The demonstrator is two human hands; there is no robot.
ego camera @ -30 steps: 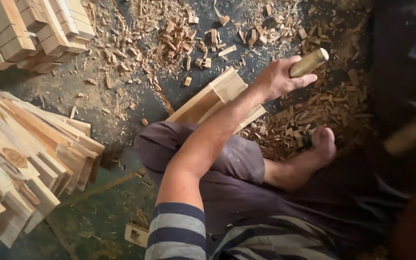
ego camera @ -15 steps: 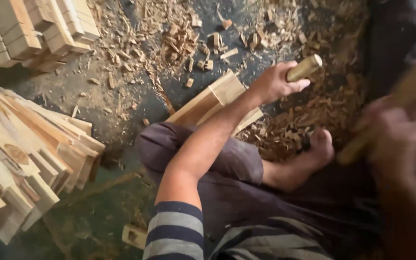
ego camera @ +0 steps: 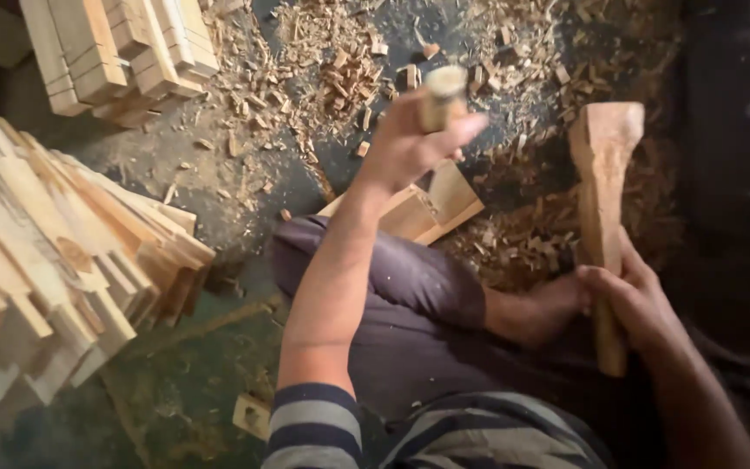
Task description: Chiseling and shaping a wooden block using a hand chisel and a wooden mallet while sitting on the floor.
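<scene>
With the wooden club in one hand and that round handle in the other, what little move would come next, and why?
Probably a lowering of the left hand to set the round-handled tool on the wood piece by the knee. It is raised clear of the wood, and the right hand holds the wooden mallet head up.
</scene>
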